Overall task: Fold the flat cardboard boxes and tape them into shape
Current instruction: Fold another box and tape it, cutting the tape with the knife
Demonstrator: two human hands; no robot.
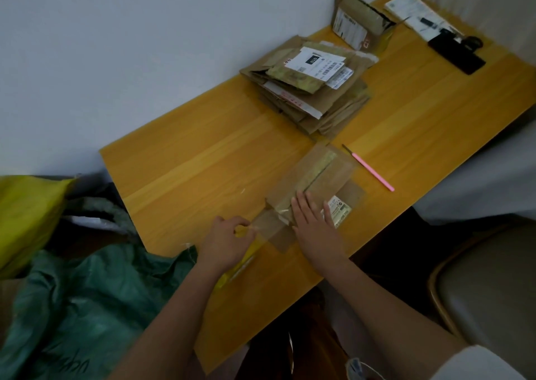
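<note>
The right hand (314, 223) lies flat on the cardboard box (311, 181), and at its nine o'clock the left hand (227, 239) pinches clear tape (269, 231).

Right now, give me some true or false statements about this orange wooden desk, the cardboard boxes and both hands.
1. The right hand rests flat on the brown cardboard box nearest the person. True.
2. The left hand lies open on the orange wooden desk. False: it pinches clear tape.
3. The pink-handled knife lies on the desk, right of that box. True.
4. The stack of flattened cardboard boxes sits on the floor. False: it is on the desk by the wall.
</note>
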